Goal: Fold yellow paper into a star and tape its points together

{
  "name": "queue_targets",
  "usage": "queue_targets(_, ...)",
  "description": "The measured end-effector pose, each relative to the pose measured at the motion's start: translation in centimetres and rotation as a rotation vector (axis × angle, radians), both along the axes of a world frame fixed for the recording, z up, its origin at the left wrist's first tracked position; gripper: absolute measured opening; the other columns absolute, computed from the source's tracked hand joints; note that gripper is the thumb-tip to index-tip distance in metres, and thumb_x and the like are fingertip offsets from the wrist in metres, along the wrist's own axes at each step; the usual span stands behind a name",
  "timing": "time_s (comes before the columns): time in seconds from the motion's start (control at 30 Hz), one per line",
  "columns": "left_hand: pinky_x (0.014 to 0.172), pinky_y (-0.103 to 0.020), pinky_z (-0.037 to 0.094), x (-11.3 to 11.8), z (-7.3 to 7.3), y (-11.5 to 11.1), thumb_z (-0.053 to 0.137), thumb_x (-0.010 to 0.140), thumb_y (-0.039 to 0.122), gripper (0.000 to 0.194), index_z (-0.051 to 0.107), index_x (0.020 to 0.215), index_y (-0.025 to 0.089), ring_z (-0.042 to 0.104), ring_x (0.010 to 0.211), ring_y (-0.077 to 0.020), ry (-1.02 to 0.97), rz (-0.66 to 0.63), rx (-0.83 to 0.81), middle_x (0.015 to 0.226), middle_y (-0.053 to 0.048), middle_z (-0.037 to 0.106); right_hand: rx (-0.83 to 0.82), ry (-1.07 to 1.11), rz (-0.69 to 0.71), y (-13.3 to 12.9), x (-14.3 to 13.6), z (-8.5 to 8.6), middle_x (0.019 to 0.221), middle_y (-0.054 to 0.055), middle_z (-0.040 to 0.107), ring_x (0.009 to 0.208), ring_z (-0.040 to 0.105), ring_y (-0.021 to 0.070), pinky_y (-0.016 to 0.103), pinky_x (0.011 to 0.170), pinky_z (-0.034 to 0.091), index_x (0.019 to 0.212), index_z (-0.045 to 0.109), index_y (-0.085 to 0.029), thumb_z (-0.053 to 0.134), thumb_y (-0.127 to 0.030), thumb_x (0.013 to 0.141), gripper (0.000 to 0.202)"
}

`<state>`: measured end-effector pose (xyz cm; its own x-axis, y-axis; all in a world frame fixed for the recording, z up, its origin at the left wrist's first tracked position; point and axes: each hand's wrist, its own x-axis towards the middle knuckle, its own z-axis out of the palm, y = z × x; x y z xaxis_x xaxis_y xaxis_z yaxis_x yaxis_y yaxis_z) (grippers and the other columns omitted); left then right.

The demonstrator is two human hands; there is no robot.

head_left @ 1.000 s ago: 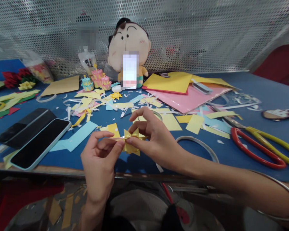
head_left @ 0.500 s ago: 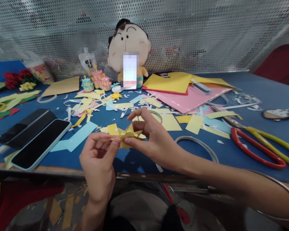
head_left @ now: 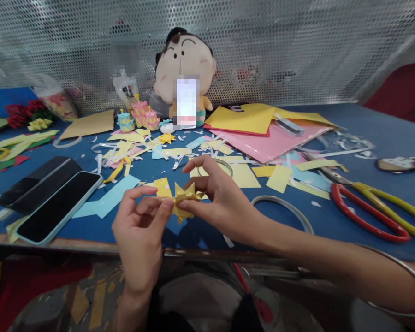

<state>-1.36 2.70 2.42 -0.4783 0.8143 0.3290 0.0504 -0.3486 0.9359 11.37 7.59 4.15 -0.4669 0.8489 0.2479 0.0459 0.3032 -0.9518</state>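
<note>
Between both hands point(head_left: 137, 226) point(head_left: 224, 199), a spiky yellow paper star point(head_left: 186, 195).

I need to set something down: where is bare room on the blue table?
Widest: far right of the blue table, behind the brown-white item. Smaller: front strip between the black-screened phone and left hand. Crowded: the middle, strewn with paper scraps.

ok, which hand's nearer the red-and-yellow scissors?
Right. The right hand is left of the scissors; the left hand is farther left, beyond the paper star.
</note>
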Motion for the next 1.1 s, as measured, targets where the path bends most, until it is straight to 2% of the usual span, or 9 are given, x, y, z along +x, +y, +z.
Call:
queue_targets(0.1, 0.052, -0.009, 0.045, 0.10, -0.12, -0.04, 0.073, 0.069, 0.015, 0.020, 0.058, 0.081, 0.020, 0.057, 0.050, -0.0036, -0.017, -0.017, 0.018, 0.054, 0.008, 0.063, -0.030, 0.044, -0.041, 0.10, -0.08, 0.11, 0.058, -0.009, 0.047, 0.054, 0.047, 0.0096, 0.023, 0.051, 0.037, 0.095, 0.038, -0.024, 0.061, -0.014, 0.071, 0.035)
queue_targets(0.2, 0.055, -0.008, 0.047, 0.00, -0.11, 0.07, 0.071, 0.072, 0.016, 0.018, 0.059, 0.084, 0.020, 0.061, 0.056, -0.0045, -0.022, -0.072, 0.000, 0.059, 0.006, 0.065, -0.049, 0.074, -0.025, 0.18, -0.11, 0.23, 0.055, -0.011, 0.043, 0.052, 0.045, 0.0085, 0.022, 0.050, 0.036, 0.093, 0.038, -0.024, 0.061, -0.013, 0.070, 0.035)
queue_targets(0.3, 0.058, -0.012, 0.051, -0.25, 0.04, 0.25, 0.069, 0.076, 0.022, 0.017, 0.059, 0.090, 0.020, 0.066, 0.065, -0.0082, -0.045, -0.150, -0.021, 0.068, 0.003, 0.069, -0.057, 0.053, 0.031, 0.16, -0.07, 0.25, 0.056, -0.010, 0.047, 0.052, 0.048, 0.0089, 0.022, 0.050, 0.037, 0.094, 0.038, -0.024, 0.062, -0.012, 0.069, 0.036)
queue_targets(0.4, 0.057, -0.013, 0.052, -0.46, 0.18, 0.31, 0.071, 0.073, 0.020, 0.021, 0.059, 0.090, 0.021, 0.067, 0.063, -0.0092, -0.085, -0.205, -0.038, 0.067, 0.003, 0.069, -0.063, 0.025, 0.090, 0.08, 0.02, 0.21, 0.055, -0.011, 0.049, 0.051, 0.048, 0.0085, 0.021, 0.049, 0.036, 0.096, 0.039, -0.023, 0.062, -0.011, 0.070, 0.037)
queue_targets(0.73, 0.057, -0.009, 0.051, -0.63, 0.48, 0.12, 0.071, 0.070, 0.010, 0.023, 0.059, 0.085, 0.022, 0.065, 0.057, -0.0052, -0.073, -0.226, -0.046, 0.062, 0.007, 0.068, -0.037, -0.025, 0.070, 0.24, 0.02, 0.10, 0.051, -0.012, 0.049, 0.049, 0.047, 0.0089, 0.020, 0.046, 0.034, 0.098, 0.039, -0.024, 0.065, -0.012, 0.069, 0.040)
queue_targets(1.1, 0.054, -0.010, 0.048, -0.37, 0.55, 0.12, 0.071, 0.068, 0.010, 0.023, 0.056, 0.081, 0.020, 0.061, 0.053, -0.0048, -0.111, -0.193, -0.053, 0.059, 0.007, 0.066, -0.007, -0.034, 0.074, 0.11, 0.05, 0.15, 0.051, -0.012, 0.045, 0.048, 0.046, 0.0088, 0.021, 0.047, 0.033, 0.098, 0.040, -0.023, 0.065, -0.011, 0.070, 0.040)
